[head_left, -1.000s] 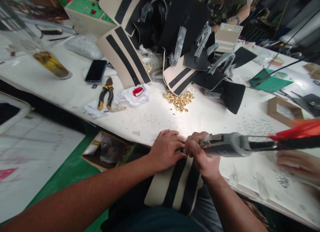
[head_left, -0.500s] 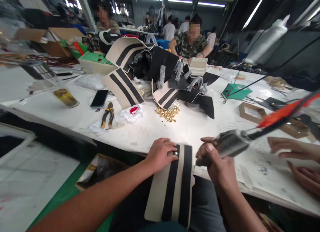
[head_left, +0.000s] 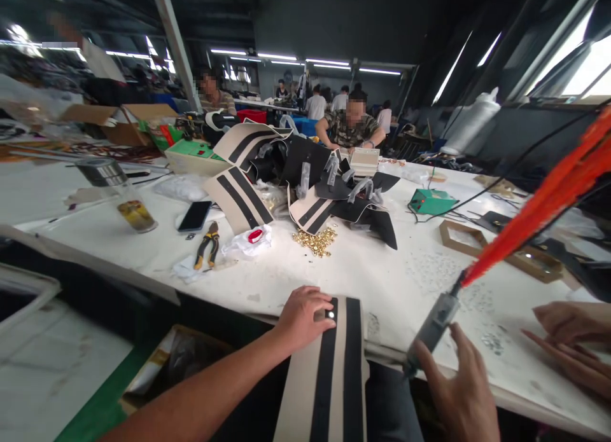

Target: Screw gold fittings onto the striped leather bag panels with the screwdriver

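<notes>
A beige panel with two black stripes (head_left: 340, 366) lies across my lap and the table's front edge. My left hand (head_left: 305, 318) presses on its upper left part, thumb and fingers around a small shiny stud (head_left: 330, 314) on the left stripe. Right of the panel, a grey electric screwdriver-like tool (head_left: 435, 324) hangs tilted from an orange coiled cord (head_left: 539, 207). My right hand (head_left: 458, 372) is beside the tool's lower end, its fingers spread and apart, not wrapped round it.
Gold metal pieces (head_left: 316, 241) lie beyond the panel, before a heap of striped panels (head_left: 241, 197). Pliers (head_left: 207, 246), a phone (head_left: 195, 216) and a jar (head_left: 136, 207) stand left. Another person's hands (head_left: 573, 340) rest at the right edge.
My right hand has opened and let go of the tool, moving lower. The tool now hangs more upright on its cord. My left hand keeps its place on the panel; the view has tilted up.
</notes>
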Demonstrator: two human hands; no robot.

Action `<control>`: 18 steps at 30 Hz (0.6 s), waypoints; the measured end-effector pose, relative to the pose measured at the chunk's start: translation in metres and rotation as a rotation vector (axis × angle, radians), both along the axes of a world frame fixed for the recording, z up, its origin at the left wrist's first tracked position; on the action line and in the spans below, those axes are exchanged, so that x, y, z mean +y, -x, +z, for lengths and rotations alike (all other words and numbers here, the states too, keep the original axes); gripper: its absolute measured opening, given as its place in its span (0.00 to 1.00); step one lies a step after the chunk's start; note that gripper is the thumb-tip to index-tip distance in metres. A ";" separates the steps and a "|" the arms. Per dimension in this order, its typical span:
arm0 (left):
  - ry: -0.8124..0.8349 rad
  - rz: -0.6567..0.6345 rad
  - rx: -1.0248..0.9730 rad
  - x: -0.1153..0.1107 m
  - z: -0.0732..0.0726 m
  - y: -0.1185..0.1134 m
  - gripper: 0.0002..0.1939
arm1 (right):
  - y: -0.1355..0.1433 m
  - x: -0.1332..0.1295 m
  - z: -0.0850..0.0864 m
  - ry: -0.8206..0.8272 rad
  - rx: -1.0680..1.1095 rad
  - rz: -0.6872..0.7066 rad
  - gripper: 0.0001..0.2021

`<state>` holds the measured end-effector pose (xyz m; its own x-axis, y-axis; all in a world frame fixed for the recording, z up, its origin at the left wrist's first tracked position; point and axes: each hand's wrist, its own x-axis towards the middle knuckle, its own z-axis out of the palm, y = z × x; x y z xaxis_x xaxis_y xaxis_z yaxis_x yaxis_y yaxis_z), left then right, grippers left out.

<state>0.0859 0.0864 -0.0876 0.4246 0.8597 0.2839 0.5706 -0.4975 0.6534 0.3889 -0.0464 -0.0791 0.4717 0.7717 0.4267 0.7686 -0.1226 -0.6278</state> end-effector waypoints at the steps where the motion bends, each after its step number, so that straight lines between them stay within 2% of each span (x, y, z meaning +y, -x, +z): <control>1: -0.004 -0.002 -0.004 0.000 0.000 0.000 0.18 | 0.005 -0.005 0.001 -0.085 -0.071 0.001 0.41; 4: -0.020 -0.008 -0.012 -0.003 0.000 0.002 0.18 | 0.028 -0.008 0.014 -0.259 -0.183 0.109 0.27; 7: -0.052 -0.011 -0.019 -0.006 0.000 0.004 0.18 | 0.060 0.018 0.028 -0.319 -0.114 0.247 0.16; 8: -0.073 -0.013 -0.020 -0.007 0.000 0.004 0.18 | 0.070 0.035 0.031 -0.279 -0.041 0.316 0.14; 10: -0.119 -0.025 -0.021 -0.008 -0.001 0.006 0.18 | 0.089 0.079 0.032 -0.096 0.114 0.454 0.15; 11: -0.135 -0.031 -0.023 -0.009 -0.002 0.007 0.17 | 0.098 0.104 0.031 0.023 0.158 0.469 0.16; 12: -0.141 -0.037 -0.029 -0.009 -0.004 0.008 0.17 | 0.105 0.130 0.029 0.072 0.157 0.461 0.18; 15: -0.126 -0.033 -0.077 -0.009 -0.014 0.008 0.17 | 0.121 0.199 0.019 0.151 0.113 0.435 0.20; 18: -0.105 0.000 -0.123 -0.010 -0.025 0.008 0.19 | 0.130 0.238 0.010 0.207 0.073 0.445 0.20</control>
